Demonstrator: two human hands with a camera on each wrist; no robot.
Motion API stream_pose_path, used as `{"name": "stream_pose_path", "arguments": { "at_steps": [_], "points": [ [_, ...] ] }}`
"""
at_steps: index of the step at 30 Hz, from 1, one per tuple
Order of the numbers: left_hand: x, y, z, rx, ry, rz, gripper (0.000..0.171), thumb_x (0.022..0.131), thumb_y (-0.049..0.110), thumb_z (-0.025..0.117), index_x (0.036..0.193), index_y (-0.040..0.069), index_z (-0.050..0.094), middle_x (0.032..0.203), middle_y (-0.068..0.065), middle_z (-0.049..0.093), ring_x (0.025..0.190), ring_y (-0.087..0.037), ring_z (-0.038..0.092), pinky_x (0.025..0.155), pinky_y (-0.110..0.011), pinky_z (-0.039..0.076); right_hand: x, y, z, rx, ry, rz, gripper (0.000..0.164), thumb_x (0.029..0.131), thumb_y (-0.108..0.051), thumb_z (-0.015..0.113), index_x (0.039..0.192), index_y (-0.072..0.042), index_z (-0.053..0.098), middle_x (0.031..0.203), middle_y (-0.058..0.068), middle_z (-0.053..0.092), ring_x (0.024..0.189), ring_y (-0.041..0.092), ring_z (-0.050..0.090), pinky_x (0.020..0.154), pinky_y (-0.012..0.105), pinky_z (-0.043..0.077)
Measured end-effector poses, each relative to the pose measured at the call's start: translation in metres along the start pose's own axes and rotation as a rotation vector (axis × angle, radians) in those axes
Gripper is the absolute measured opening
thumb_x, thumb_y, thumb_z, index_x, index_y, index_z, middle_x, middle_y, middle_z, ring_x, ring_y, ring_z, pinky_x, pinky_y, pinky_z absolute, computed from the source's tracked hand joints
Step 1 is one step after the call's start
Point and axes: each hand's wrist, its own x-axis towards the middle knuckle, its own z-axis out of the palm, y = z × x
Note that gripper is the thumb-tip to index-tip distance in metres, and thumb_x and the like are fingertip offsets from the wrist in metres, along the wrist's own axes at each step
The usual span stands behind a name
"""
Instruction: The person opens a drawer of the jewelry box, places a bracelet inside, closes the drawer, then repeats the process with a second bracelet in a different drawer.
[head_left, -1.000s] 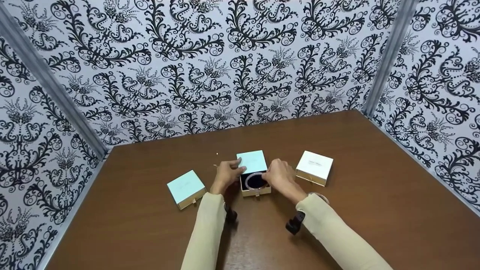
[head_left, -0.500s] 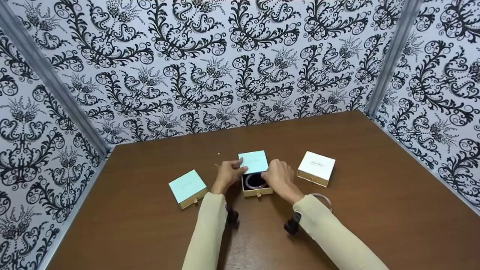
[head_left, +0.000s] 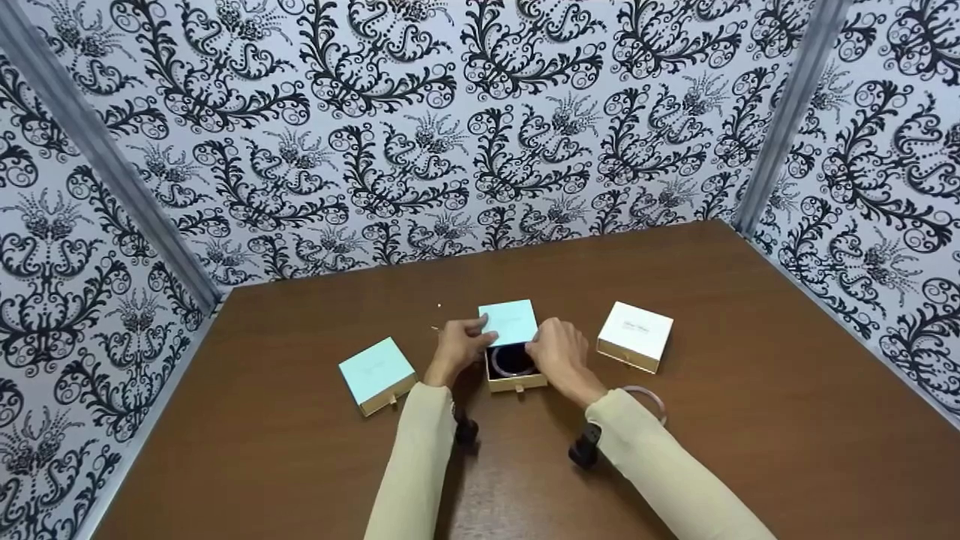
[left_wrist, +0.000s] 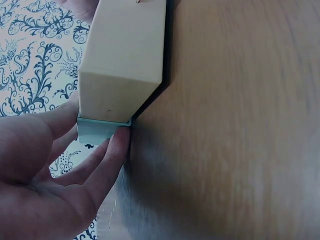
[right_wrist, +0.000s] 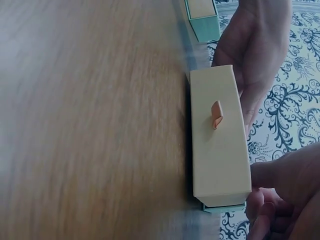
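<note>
A mint-green drawer box [head_left: 510,321] stands mid-table, its cream drawer [head_left: 517,384] pulled out toward me. My left hand [head_left: 457,349] grips the left side of the box's sleeve, thumb on top; the left wrist view shows its fingers along the sleeve's edge. In the dark-lined drawer lies a pale bangle [head_left: 498,370]. My right hand [head_left: 561,352] reaches over the drawer's right side with curled fingers, its thumb at the bangle's right rim; the exact contact is hidden. An orange ribbon tab [right_wrist: 216,115] sticks out from the drawer front in the right wrist view.
A second mint-green box [head_left: 377,375] sits on the left, a white box [head_left: 636,334] on the right. Another bangle [head_left: 651,399] lies on the wooden table [head_left: 517,480], partly under the right sleeve. Small bits lie left of the middle box. Patterned walls enclose the table.
The bangle in the drawer has gone from raised and tilted to lying lower inside. The right hand stays by it, and the left hand keeps its hold on the box. The view shifted slightly.
</note>
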Motion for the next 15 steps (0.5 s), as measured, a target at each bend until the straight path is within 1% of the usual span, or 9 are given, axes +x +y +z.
{"name": "stream_pose_path", "arguments": {
  "at_steps": [3,5,7,10,12,15],
  "points": [
    [0.000,0.000,0.000,0.007,-0.006,0.000,0.042,0.095,0.011,0.069,0.136,0.002,0.060,0.133,-0.021,0.063,0.109,-0.030,0.070,0.079,-0.034,0.060,-0.001,0.002,0.000,0.008,0.012,-0.014,0.050,0.085,-0.018,0.077,0.045,-0.018,0.046,0.051,-0.008,0.046,0.057,0.016,0.045,0.052,0.031,0.035],
    [-0.001,0.001,0.000,0.015,-0.006,-0.004,0.043,0.095,0.012,0.069,0.136,0.003,0.060,0.133,-0.020,0.064,0.107,-0.029,0.070,0.078,-0.034,0.060,-0.001,0.004,0.000,0.020,0.015,-0.023,0.050,0.085,-0.018,0.078,0.046,-0.018,0.046,0.051,-0.007,0.045,0.057,0.016,0.045,0.052,0.031,0.036],
    [-0.001,0.001,-0.001,0.025,-0.004,-0.006,0.043,0.095,0.013,0.069,0.136,0.004,0.060,0.133,-0.019,0.064,0.107,-0.029,0.070,0.079,-0.034,0.060,-0.001,0.005,0.000,0.035,0.022,-0.029,0.046,0.084,-0.018,0.079,0.048,-0.016,0.050,0.053,-0.006,0.047,0.058,0.016,0.047,0.053,0.032,0.037],
    [-0.001,0.002,-0.001,0.041,0.008,-0.007,0.043,0.095,0.015,0.070,0.136,0.005,0.061,0.132,-0.019,0.065,0.107,-0.028,0.070,0.079,-0.032,0.060,-0.003,0.005,-0.002,0.064,0.035,-0.025,0.034,0.084,-0.020,0.080,0.056,-0.014,0.062,0.061,-0.003,0.061,0.062,0.018,0.056,0.057,0.036,0.044],
    [-0.001,0.001,-0.001,0.027,0.013,-0.004,0.043,0.095,0.013,0.070,0.135,0.004,0.061,0.130,-0.021,0.066,0.105,-0.025,0.070,0.077,-0.029,0.059,-0.005,0.004,-0.004,0.080,0.042,-0.018,0.025,0.084,-0.023,0.080,0.065,-0.012,0.069,0.070,0.001,0.069,0.068,0.022,0.063,0.061,0.041,0.049],
    [0.000,0.000,0.000,0.004,0.018,0.000,0.043,0.094,0.010,0.070,0.135,0.002,0.060,0.129,-0.023,0.065,0.098,-0.018,0.068,0.072,-0.026,0.056,-0.012,0.002,-0.008,0.105,0.040,-0.015,0.021,0.084,-0.027,0.080,0.071,-0.012,0.074,0.078,0.005,0.075,0.075,0.027,0.069,0.068,0.046,0.053]
  ]
}}
